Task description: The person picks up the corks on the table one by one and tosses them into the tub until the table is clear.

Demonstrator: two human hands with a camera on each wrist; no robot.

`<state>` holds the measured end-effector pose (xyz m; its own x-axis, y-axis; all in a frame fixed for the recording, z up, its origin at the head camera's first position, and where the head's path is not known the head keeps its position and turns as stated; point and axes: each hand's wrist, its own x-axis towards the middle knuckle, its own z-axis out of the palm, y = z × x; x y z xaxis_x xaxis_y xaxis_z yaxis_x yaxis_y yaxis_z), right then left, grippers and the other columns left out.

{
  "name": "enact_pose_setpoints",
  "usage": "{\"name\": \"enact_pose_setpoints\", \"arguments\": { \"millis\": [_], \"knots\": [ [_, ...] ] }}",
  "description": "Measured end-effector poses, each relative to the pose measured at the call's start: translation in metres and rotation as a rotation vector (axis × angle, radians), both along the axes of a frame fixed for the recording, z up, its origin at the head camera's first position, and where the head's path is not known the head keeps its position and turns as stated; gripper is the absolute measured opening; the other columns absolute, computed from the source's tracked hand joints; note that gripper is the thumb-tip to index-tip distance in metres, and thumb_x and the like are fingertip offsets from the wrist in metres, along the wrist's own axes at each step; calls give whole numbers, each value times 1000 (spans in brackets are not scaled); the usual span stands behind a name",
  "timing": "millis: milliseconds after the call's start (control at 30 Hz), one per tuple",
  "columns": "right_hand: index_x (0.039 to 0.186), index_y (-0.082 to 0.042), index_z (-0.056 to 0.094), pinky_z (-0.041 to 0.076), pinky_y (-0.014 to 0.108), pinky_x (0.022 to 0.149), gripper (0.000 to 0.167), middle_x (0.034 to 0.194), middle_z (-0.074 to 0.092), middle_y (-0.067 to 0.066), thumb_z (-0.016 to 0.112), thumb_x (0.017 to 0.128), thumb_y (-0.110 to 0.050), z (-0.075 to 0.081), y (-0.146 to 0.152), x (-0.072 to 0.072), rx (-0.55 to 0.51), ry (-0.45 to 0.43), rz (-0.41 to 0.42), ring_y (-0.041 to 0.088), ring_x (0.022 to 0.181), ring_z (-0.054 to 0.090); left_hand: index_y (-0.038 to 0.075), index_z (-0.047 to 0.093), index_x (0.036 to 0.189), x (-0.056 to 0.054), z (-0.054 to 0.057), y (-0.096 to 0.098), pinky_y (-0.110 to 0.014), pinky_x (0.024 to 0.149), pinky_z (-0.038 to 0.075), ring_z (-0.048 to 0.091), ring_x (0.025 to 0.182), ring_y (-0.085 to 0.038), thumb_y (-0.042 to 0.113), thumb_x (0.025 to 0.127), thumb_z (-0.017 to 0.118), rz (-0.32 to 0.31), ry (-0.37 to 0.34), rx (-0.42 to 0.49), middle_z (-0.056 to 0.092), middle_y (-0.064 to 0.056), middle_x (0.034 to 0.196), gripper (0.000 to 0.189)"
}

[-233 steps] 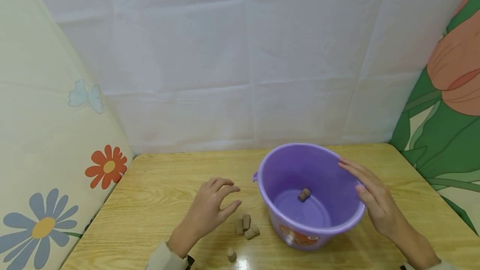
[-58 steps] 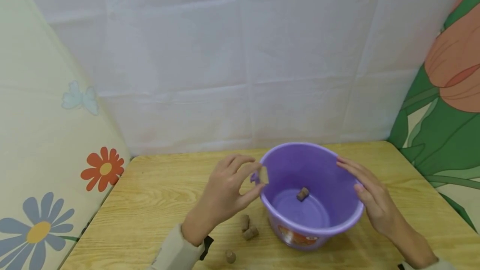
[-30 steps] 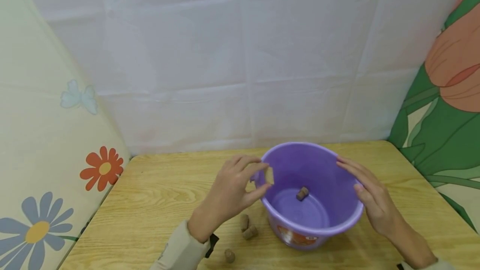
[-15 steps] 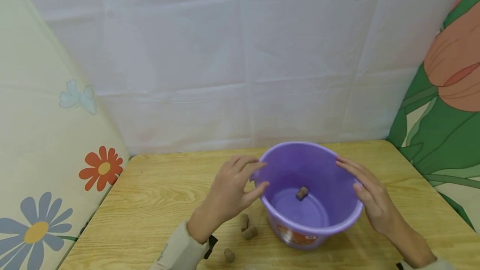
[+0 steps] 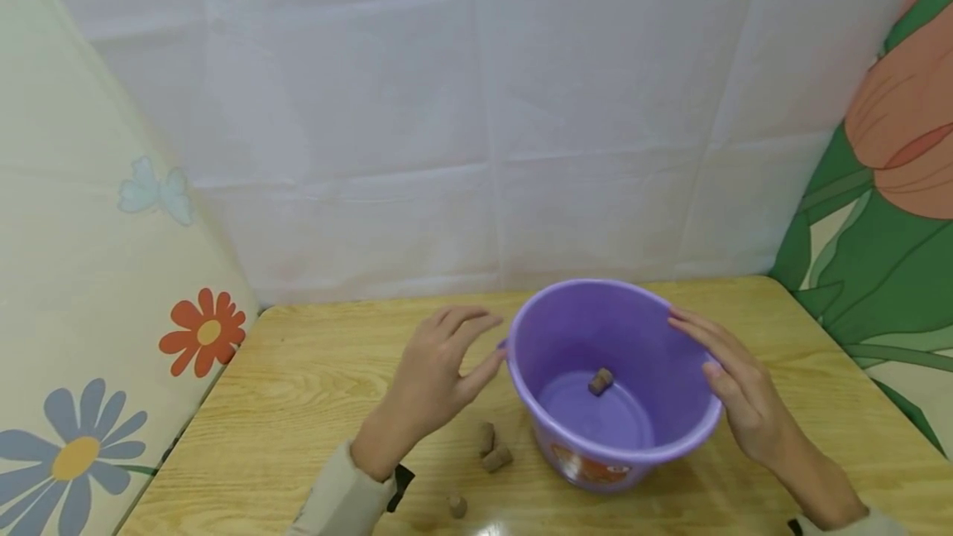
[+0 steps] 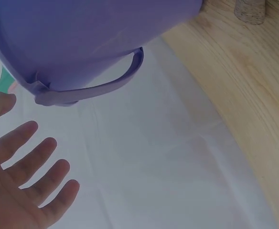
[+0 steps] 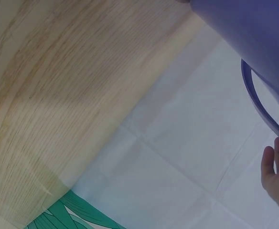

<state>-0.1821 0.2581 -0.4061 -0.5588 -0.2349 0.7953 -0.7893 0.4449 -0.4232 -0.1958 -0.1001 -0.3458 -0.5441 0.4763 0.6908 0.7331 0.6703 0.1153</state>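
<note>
A purple bucket (image 5: 551, 428) stands on the wooden table, its mouth tilted toward me in the head view. On its floor lie brown corks (image 5: 600, 381), bunched together. My left hand (image 5: 428, 370) is just left of the rim, thumb and fingers spread with nothing between them. In the left wrist view those fingers (image 6: 37, 162) are apart below the bucket's purple handle (image 6: 96, 90). My right hand (image 5: 744, 395) rests extended fingers and thumb against the right side of the rim. The right wrist view shows its fingertips by the handle (image 7: 256, 98).
More corks (image 5: 497, 459) lie on the table left of the bucket, with a single cork (image 5: 457, 506) nearer the front edge. A white sheet (image 5: 357, 147) hangs behind the table (image 5: 320, 404). Flower-printed panels (image 5: 893, 271) flank it on both sides.
My left hand picked up a cork from the table, brought it over the bucket's left rim and let it go, then drew back left. My right hand stayed at the rim.
</note>
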Motion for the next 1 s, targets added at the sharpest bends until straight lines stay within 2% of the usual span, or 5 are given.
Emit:
{"name": "enact_pose_setpoints", "arguments": {
  "millis": [500, 733, 1000],
  "knots": [
    [132, 10, 56, 29, 18, 118, 46, 146, 52, 17, 34, 92, 8, 0, 1, 1, 7, 2, 9, 16, 141, 43, 10, 69, 117, 2, -8, -11, -41, 93, 54, 62, 108, -23, 27, 86, 76, 22, -8, 18, 69, -7, 115, 36],
    [132, 10, 56, 29, 18, 118, 45, 146, 52, 18, 33, 93, 7, 1, 1, 1, 6, 10, 13, 16, 141, 43, 10, 69, 117, 4, -15, -17, -40, 91, 54, 62, 107, -23, 27, 86, 76, 48, -32, -7, 69, -6, 115, 36],
    [133, 9, 55, 29, 16, 117, 47, 147, 51, 17, 33, 92, 8, 1, 0, 2, 12, -21, 6, 14, 142, 42, 12, 70, 117, 6, -26, -21, -42, 91, 55, 63, 108, -24, 30, 86, 76, 85, -78, -56, 69, -6, 116, 37]
  ]
}}
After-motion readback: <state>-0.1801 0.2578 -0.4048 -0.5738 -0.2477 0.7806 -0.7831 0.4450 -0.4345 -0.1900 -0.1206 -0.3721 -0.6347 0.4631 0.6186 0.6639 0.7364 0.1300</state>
